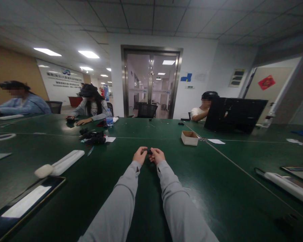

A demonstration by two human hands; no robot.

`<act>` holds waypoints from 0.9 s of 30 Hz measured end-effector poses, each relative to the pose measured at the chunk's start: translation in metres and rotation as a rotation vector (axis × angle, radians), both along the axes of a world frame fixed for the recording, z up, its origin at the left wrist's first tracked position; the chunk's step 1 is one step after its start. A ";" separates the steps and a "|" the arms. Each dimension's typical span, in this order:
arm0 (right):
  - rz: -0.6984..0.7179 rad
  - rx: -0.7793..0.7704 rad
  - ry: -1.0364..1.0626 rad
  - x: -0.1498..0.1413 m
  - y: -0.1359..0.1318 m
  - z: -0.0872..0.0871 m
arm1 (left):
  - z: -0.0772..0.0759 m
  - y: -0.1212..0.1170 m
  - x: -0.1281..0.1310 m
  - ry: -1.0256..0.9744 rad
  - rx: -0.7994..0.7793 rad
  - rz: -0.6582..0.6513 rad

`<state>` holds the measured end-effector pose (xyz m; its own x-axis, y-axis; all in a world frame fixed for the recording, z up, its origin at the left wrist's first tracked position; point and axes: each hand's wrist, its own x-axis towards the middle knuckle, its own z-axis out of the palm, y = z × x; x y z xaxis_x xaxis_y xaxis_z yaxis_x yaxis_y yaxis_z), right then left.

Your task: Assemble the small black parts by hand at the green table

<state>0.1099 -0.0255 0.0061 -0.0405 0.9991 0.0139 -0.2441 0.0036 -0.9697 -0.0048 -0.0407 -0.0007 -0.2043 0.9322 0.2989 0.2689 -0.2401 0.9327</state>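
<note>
Both my arms, in grey sleeves, stretch forward over the green table (166,131). Between my left hand (140,155) and my right hand (157,155) is a small black object (149,152), too small and dark for its kind to show. The fingertips of each hand are pinched on it, left hand at one end, right hand at the other. It is held just above the table or close to it; the exact height cannot be told. My fingers cover part of it.
A small open box (190,138) stands right of my hands, with a black monitor (234,115) behind it. Black gear (93,137), a water bottle (109,118), a white long case (68,162) and a dark framed panel (27,201) lie leftward. Several people sit across the table.
</note>
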 end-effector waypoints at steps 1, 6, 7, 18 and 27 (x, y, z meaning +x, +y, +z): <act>0.001 0.002 -0.002 0.000 0.000 0.000 | 0.000 0.000 0.000 0.001 -0.018 0.004; 0.010 -0.005 -0.014 0.000 -0.001 0.001 | -0.002 0.002 0.000 0.019 -0.024 0.021; 0.011 -0.002 -0.013 0.000 -0.001 0.001 | -0.003 0.002 0.000 0.017 -0.017 0.023; 0.005 -0.011 -0.008 0.000 -0.001 0.002 | 0.000 0.001 0.001 -0.003 -0.065 -0.023; 0.010 -0.013 -0.018 -0.001 -0.004 0.004 | 0.001 0.000 0.001 -0.004 -0.060 -0.016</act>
<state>0.1092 -0.0290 0.0100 -0.0506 0.9987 0.0004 -0.2262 -0.0111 -0.9740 -0.0042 -0.0407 0.0001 -0.1901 0.9516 0.2415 0.2612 -0.1881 0.9468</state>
